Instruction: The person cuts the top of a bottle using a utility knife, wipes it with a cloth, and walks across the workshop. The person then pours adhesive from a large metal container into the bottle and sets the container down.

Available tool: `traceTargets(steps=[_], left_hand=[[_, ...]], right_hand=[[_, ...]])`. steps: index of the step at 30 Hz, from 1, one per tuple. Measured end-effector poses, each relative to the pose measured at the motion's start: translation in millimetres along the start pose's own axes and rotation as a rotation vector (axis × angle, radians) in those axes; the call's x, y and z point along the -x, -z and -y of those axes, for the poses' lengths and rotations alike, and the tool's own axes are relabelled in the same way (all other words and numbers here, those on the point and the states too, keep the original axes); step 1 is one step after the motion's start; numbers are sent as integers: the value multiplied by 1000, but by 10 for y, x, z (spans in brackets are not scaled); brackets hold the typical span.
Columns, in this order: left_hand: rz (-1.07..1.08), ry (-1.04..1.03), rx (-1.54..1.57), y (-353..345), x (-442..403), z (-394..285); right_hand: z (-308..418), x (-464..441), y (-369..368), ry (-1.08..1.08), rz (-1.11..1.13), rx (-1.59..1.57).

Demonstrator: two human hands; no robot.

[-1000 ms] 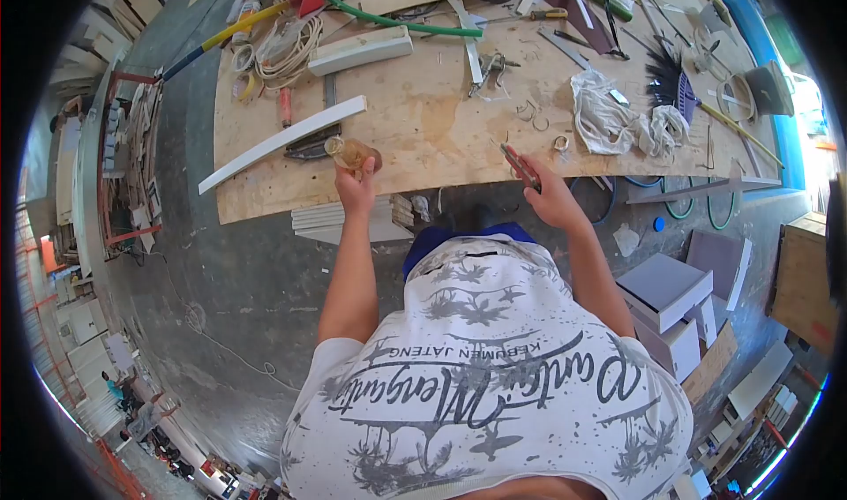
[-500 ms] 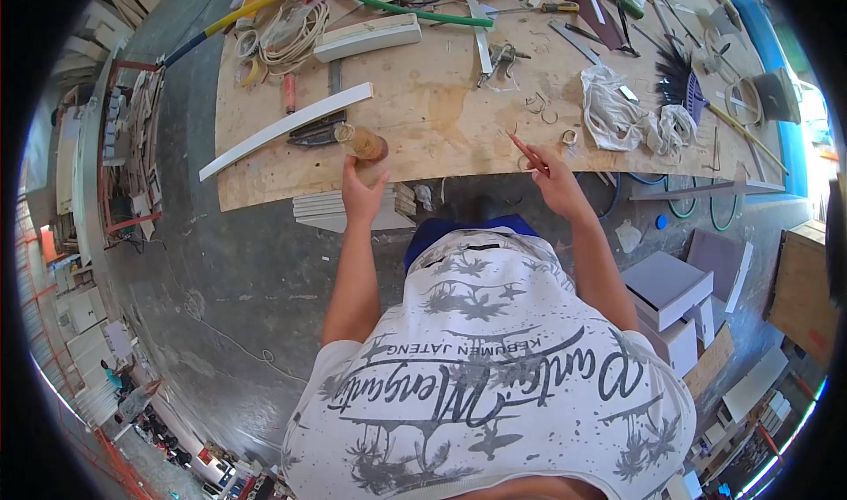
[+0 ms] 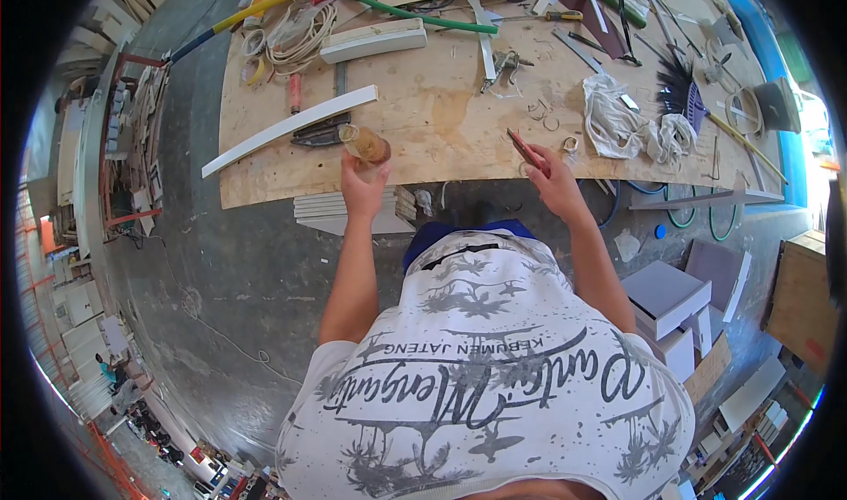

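In the head view my left hand (image 3: 362,193) is closed around the lower part of an amber see-through bottle (image 3: 371,146). The bottle stands at or just above the near edge of the wooden table, and its pale mouth leans to the left. My right hand (image 3: 554,182) grips a slim reddish tool (image 3: 524,149) that points up and left; its exact kind is too small to make out. Left of the bottle lie a dark metal clamp (image 3: 321,135) and a long white strip (image 3: 291,129). A small ring-shaped roll (image 3: 570,144) rests beside my right hand.
Across the table (image 3: 441,160) lie a spray gun (image 3: 505,66), a white block (image 3: 373,41), coiled cable (image 3: 301,41), a green hose (image 3: 415,20), white cloth (image 3: 613,116) and a dark brush (image 3: 684,94). Grey panels (image 3: 666,297) are stacked on the floor at right.
The bottle in my left hand has shifted slightly right, its mouth still tipped left. The tool in my right hand has moved a little left. The camera view has shifted slightly.
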State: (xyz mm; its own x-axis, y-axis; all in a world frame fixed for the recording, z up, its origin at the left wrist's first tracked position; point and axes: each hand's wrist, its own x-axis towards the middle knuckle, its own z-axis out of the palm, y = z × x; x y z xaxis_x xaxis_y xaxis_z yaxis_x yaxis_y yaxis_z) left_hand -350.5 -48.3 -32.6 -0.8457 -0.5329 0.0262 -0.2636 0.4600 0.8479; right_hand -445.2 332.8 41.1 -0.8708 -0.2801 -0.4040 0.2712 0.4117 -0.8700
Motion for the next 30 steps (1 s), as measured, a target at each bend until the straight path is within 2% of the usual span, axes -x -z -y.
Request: traceTargets(steps=[2, 6, 11, 14, 21, 24, 26, 28, 30], left_hand=[[-86, -149, 112, -29, -97, -130], [-14, 20, 281, 74, -243, -445], [32, 150, 662, 137, -345, -425], [32, 178, 743, 183, -315, -589], [36, 189, 695, 172, -298, -603], [31, 178, 647, 141, -283, -501], [59, 144, 597, 91, -292, -375], [53, 136, 574, 45, -267, -340], [86, 160, 620, 38, -216, -432]], right_hand=[[-14, 13, 38, 52, 45, 34], [-15, 30, 75, 36, 113, 55], [-61, 60, 45, 40, 45, 93], [-113, 54, 54, 40, 21, 136], [-156, 41, 64, -26, 24, 159], [-308, -47, 27, 62, 1, 275], [-35, -20, -1, 126, 13, 320], [-44, -46, -94, 241, 3, 101], [-24, -94, -168, 386, -15, 78]])
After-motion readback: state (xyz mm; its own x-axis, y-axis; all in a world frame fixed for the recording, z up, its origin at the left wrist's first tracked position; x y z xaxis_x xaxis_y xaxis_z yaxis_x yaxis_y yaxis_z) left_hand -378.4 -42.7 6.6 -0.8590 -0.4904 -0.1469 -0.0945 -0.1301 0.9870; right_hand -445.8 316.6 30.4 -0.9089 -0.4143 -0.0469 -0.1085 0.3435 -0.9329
